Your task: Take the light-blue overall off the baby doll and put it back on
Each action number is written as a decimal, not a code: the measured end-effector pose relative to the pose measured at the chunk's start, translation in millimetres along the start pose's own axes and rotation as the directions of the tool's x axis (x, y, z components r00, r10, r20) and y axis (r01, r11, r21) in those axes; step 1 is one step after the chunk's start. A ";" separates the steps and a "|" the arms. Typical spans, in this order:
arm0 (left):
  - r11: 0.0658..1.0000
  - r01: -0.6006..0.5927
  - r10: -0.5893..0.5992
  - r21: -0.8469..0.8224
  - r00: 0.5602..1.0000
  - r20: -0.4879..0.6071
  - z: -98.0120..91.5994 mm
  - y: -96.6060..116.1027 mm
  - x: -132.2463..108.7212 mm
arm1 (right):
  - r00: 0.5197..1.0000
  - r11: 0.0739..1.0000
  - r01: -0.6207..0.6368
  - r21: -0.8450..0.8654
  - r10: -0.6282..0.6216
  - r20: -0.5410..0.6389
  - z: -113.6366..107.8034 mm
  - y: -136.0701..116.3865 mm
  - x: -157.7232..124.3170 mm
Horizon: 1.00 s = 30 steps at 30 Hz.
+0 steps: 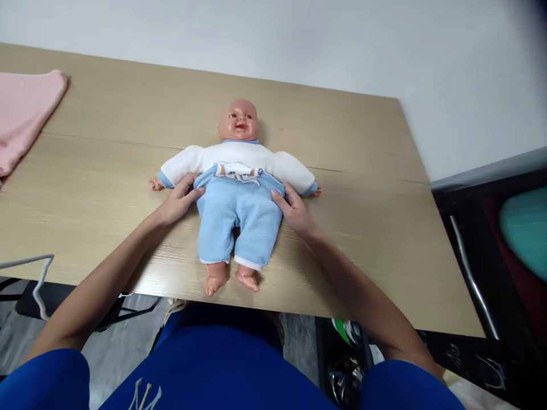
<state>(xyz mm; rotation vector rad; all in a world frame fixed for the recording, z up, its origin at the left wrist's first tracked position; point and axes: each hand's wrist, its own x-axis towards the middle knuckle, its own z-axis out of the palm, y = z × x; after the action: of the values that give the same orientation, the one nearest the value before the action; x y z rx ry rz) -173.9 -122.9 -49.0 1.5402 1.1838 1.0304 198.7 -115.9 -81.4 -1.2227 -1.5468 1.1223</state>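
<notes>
A baby doll (241, 122) lies on its back on the wooden table, its head toward the wall and its bare feet near the front edge. It wears a white top (239, 152) with blue cuffs and fluffy light-blue pants (237, 202) with a white animal figure at the waist. My left hand (177, 200) pinches the side of the pants near the waistband, thumb on top. On the opposite side, my right hand (294, 209) grips the pants the same way. The fingertips of both hands are partly hidden by the fabric.
A pink cloth (25, 114) lies at the table's (363, 239) far left. A white wall rises behind. Below the front edge are a white bent rod (40, 290) at left and a dark bin-like space with assorted items (346, 364). A teal rounded object (525, 228) stands at right.
</notes>
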 end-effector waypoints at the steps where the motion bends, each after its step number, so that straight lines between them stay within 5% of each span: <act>1: 0.999 0.010 -0.011 -0.053 1.000 -0.029 4.6 -2.3 -2.1 | 0.999 0.998 -0.036 0.049 0.037 -0.017 1.6 2.3 -2.9; 5: 0.957 0.028 -0.059 -0.290 0.993 -0.099 26.2 -1.6 4.1 | 0.988 0.954 -0.130 0.271 0.146 -0.040 13.8 3.6 7.9; 9: 0.914 -0.001 -0.058 -0.405 0.990 -0.131 35.3 3.0 21.3 | 0.991 0.925 -0.136 0.355 0.125 0.053 16.5 -1.5 26.1; 14: 0.953 0.016 -0.018 -0.302 1.000 -0.004 19.2 11.6 32.5 | 0.991 0.949 -0.104 0.299 0.073 0.112 -0.1 -8.8 25.5; 19: 0.987 -0.125 0.135 -0.097 0.985 0.107 -0.9 27.9 38.2 | 0.994 0.998 0.045 0.054 -0.050 0.094 -10.2 -37.1 23.6; 24: 0.980 -0.136 0.149 -0.143 0.986 0.080 -0.6 21.4 53.8 | 0.989 0.993 0.097 0.063 -0.103 0.104 -0.2 -52.7 50.2; 30: 0.985 -0.087 0.087 -0.147 0.996 -0.002 6.8 0.2 52.4 | 0.995 0.994 0.073 0.078 -0.077 0.055 11.0 -21.4 61.2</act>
<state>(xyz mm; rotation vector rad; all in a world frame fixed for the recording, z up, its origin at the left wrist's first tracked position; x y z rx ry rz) -157.3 -72.8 -45.9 1.4876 1.0215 1.1454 173.2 -60.0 -58.2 -1.0808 -1.5661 1.1662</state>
